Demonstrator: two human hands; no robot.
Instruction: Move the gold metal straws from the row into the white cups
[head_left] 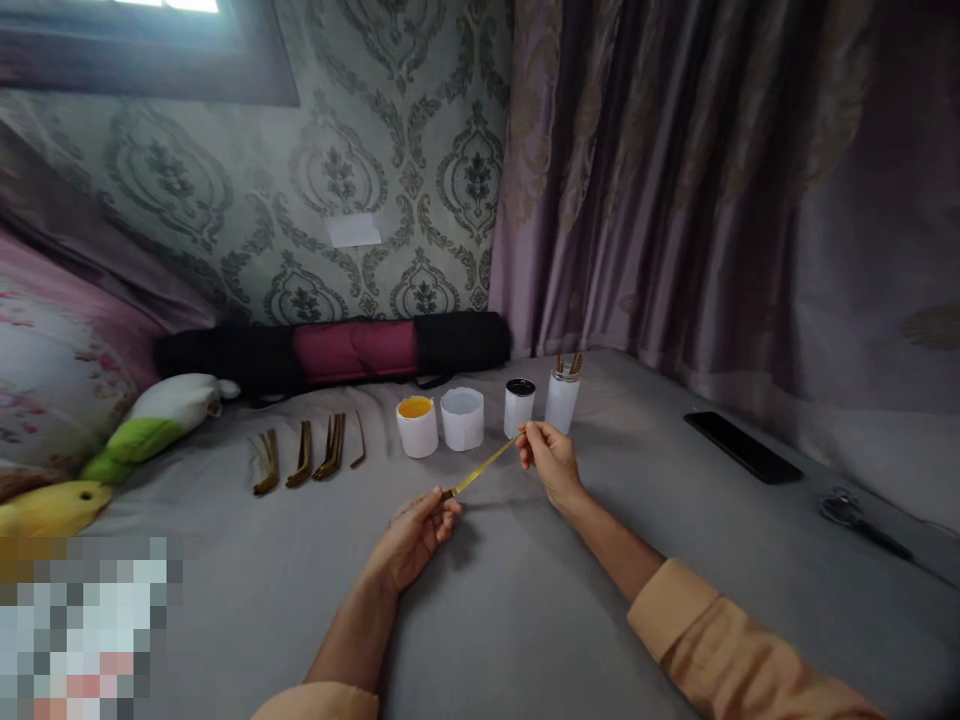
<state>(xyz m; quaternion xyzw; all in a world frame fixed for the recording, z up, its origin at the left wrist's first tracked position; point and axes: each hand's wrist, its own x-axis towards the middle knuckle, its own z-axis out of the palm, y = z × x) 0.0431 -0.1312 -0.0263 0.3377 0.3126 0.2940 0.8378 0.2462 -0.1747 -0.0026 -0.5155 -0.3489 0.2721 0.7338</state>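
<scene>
Both my hands hold one thin yellow-green strip stretched above the grey bed sheet. My left hand pinches its near end and my right hand pinches its far end. Just beyond stand several small white cups: one with yellow paint, an empty-looking one, one with a black top and one holding brown sticks. Several curved brownish strips lie in a row to the left.
A black and maroon roll lies along the patterned wall. Green-white and yellow plush toys sit at left beside a floral pillow. A black phone and a dark tool lie at right near the curtain.
</scene>
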